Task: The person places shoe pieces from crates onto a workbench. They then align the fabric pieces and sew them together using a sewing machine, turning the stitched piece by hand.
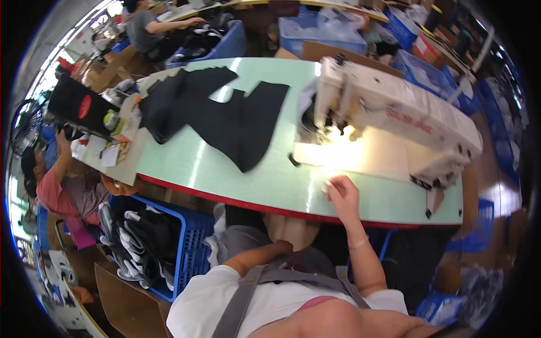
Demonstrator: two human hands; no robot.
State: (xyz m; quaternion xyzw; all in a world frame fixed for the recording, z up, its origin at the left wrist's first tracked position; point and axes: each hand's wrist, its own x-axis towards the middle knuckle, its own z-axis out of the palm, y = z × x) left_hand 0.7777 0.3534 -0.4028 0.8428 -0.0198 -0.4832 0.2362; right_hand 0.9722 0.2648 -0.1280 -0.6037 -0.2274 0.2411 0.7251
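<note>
My right hand (341, 194) rests on the pale green sewing table (236, 174) near its red front edge, just in front of the white sewing machine (394, 112). Its fingers are bent, and a small pale scrap (326, 187) lies at the fingertips; blur hides whether they grip it. My left forearm (256, 256) lies across my lap below the table edge, and the hand itself is hidden. Black fabric pieces (225, 118) lie spread on the table's left half, well away from both hands.
A blue crate (194, 248) of black and white garments stands at my left knee beside a cardboard box (127, 298). One person (56, 191) sits at left and another (146, 28) at the far top. Blue bins (321, 31) line the back, and a fan (25, 127) stands at left.
</note>
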